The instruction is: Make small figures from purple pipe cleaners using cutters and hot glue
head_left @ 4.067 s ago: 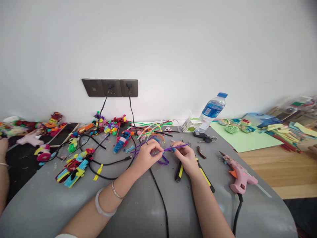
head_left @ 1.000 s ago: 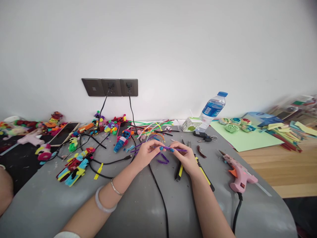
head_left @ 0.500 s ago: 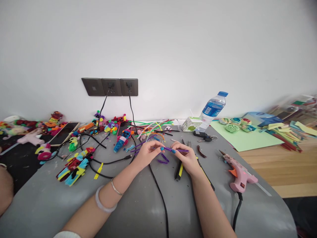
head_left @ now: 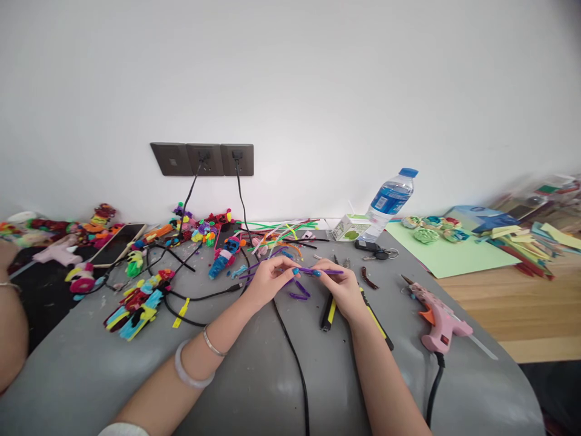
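Between my two hands stretches a purple pipe cleaner (head_left: 307,270), held over the middle of the grey table. My left hand (head_left: 275,278) pinches it between thumb and fingers. On the other side my right hand (head_left: 336,284) pinches it too, and its end pokes out past the fingers. A bent purple pipe cleaner piece (head_left: 299,292) lies on the table just below. Under my right hand and wrist are black-and-yellow handled tools (head_left: 330,313), partly covered. Loose coloured pipe cleaners (head_left: 276,229) are heaped behind my hands.
A pink glue gun (head_left: 442,321) lies at right. Behind stand a tilted water bottle (head_left: 389,203) and a drink carton (head_left: 352,227), near keys (head_left: 384,252). Fuzzy figures (head_left: 138,303) and black cables (head_left: 290,345) spread at left and centre. Another person's arm (head_left: 9,321) is at far left.
My hands stay nearly in place, with the pipe cleaner's right end now slightly higher and straighter. The other person's arm at the left edge has come further into view.
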`<state>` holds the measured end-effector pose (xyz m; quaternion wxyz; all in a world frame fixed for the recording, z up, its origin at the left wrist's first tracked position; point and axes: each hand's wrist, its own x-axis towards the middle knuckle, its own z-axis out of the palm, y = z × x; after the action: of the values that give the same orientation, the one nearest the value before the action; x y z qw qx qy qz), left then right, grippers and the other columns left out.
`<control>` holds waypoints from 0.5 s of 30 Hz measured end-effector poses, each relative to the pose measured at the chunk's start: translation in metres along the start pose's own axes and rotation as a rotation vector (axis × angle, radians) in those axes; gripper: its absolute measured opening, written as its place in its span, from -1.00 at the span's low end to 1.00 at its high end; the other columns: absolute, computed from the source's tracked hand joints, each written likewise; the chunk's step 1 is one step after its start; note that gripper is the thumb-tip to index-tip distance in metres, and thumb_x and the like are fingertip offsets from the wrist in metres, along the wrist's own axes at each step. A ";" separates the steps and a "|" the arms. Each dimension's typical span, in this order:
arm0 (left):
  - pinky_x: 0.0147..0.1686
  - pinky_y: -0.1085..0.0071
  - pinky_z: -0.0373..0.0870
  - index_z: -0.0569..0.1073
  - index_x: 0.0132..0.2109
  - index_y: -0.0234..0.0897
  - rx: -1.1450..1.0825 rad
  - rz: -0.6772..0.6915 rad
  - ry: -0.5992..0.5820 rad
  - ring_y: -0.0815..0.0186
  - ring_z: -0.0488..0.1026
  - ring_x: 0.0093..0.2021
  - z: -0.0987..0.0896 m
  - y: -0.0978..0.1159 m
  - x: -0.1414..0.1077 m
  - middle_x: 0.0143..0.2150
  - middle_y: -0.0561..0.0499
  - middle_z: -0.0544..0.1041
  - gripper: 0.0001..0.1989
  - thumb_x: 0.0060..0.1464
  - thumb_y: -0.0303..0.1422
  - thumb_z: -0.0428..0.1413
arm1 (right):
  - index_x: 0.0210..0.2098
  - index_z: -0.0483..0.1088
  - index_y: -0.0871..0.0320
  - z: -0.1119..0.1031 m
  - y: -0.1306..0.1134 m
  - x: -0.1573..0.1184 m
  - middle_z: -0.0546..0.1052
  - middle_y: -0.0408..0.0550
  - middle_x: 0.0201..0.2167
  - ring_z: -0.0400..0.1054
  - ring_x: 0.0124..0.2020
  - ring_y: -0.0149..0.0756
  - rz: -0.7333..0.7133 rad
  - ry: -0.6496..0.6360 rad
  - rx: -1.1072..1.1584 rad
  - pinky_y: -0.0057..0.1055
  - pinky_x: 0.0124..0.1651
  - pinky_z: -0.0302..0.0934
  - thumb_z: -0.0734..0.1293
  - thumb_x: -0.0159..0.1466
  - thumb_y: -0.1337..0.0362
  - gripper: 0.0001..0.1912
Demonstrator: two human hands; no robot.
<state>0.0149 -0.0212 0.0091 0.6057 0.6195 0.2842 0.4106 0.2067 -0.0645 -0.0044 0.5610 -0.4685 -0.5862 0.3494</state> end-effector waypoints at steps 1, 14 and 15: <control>-0.24 0.41 0.46 0.53 -0.25 -0.35 0.009 0.002 -0.008 0.30 0.52 -0.29 0.000 0.001 0.000 -0.33 -0.05 0.57 -0.73 0.04 -0.19 0.23 | -0.40 0.52 0.11 0.000 0.000 0.000 0.51 -0.04 -0.40 0.35 -0.30 -0.22 -0.003 -0.017 0.004 -0.28 -0.19 0.22 0.38 0.22 0.09 -0.78; -0.26 0.42 0.45 0.53 -0.26 -0.35 0.013 0.004 -0.006 0.31 0.51 -0.31 0.002 0.000 -0.001 -0.34 -0.05 0.56 -0.73 0.03 -0.19 0.23 | -0.40 0.49 0.10 0.000 -0.001 0.000 0.49 -0.05 -0.40 0.34 -0.31 -0.22 0.022 -0.001 0.017 -0.29 -0.17 0.22 0.37 0.22 0.04 -0.74; -0.26 0.42 0.45 0.52 -0.26 -0.35 0.009 0.002 0.003 0.31 0.51 -0.31 0.002 0.000 -0.001 -0.34 -0.05 0.56 -0.73 0.03 -0.19 0.23 | -0.37 0.51 0.10 0.000 0.000 0.000 0.50 -0.04 -0.38 0.35 -0.29 -0.21 0.030 0.015 0.016 -0.29 -0.17 0.23 0.38 0.21 0.02 -0.73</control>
<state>0.0162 -0.0225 0.0090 0.6021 0.6218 0.2862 0.4111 0.2070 -0.0642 -0.0039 0.5638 -0.4753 -0.5722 0.3589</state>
